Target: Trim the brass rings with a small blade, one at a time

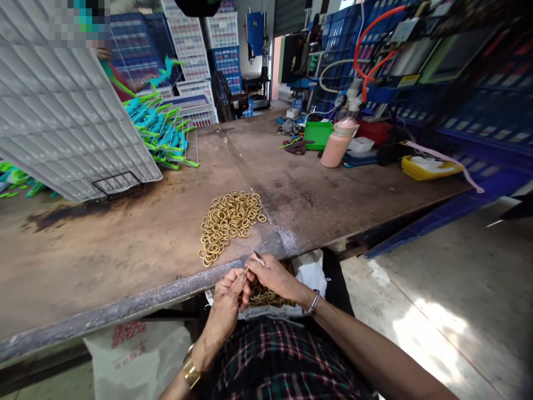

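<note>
My left hand (229, 291) and my right hand (272, 276) meet just off the table's front edge, fingers pinched together. Between the left fingertips is a small brass ring (246, 270), mostly covered by the fingers. A short pointed tool (259, 257), perhaps a small blade, pokes out of my right hand's grip; its handle is hidden. Beyond the hands, a heap of brass rings (231, 216) lies loose on the table. Below them, more rings (266, 295) fill an open white sack (311, 273) at my lap, partly covered by my right hand.
The brown table (166, 239) spans the view. At left stands a grey ribbed panel (75, 111) beside blue-green hangers (162, 133). A pink bottle (336, 145), green tray (318, 135) and yellow tray (431, 168) sit to the right. A printed white sack (137, 355) is under the table.
</note>
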Available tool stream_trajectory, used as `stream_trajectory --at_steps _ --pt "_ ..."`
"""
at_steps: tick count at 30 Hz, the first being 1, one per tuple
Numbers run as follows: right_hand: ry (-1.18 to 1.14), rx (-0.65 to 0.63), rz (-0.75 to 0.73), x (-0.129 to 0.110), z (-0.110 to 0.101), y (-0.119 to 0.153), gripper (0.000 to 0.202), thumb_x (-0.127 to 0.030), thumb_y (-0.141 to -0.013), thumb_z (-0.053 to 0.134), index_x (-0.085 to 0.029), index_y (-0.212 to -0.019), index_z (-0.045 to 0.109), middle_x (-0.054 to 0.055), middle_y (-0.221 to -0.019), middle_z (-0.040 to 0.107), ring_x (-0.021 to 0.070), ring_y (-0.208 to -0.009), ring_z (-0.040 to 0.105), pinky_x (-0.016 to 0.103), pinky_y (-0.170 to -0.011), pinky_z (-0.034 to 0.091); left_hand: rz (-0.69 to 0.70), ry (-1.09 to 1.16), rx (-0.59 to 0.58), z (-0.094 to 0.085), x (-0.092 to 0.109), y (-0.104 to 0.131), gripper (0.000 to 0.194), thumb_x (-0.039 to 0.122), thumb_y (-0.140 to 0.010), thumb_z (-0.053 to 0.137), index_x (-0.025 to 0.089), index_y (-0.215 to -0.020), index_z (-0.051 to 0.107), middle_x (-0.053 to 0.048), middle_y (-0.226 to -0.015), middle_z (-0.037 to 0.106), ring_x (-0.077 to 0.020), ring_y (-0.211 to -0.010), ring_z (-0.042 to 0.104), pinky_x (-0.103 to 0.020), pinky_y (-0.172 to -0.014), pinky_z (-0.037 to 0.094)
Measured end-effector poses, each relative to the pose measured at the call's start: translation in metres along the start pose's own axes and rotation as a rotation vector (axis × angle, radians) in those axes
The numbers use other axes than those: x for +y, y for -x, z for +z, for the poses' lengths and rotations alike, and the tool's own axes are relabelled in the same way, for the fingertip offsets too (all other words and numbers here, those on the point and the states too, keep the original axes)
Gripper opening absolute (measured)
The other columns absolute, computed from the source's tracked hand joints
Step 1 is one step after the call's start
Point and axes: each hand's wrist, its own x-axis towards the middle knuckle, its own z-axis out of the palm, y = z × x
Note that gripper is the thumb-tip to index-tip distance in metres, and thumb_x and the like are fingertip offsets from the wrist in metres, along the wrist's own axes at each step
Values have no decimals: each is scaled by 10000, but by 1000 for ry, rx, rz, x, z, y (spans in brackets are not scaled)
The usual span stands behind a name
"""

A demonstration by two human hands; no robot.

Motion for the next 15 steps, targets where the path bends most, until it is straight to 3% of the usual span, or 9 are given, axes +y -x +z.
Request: stream_trajectory --at_steps 8,11,15 --pt "39 27 -14 -4 -2 2 288 -245 -864 372 -149 -638 523 -19 -613 555 79 -582 504 185 -589 370 -11 -3 -4 -1 -2 -4 248 400 -777 548 154 -752 531 57 -517 425 -46 -416 312 -161 -391 234" --pt "60 46 4 -3 -2 2 237 -234 -868 362 -150 -749 549 -15 -634 574 87 -595 536 185 -587 382 -4 -11 -3 0 -3 -6 248 399 -777 548 155 -741 523 56 -512 433 -47 -416 315 -162 -391 235" --pt "360 101 31 5 0 6 195 -183 -842 386 -170 -939 555 3 -694 620 104 -626 559 197 -593 354 32 -45 32 -2 -4 -7 240 396 -788 535 165 -727 504 59 -502 447 -49 -411 318 -166 -388 240"
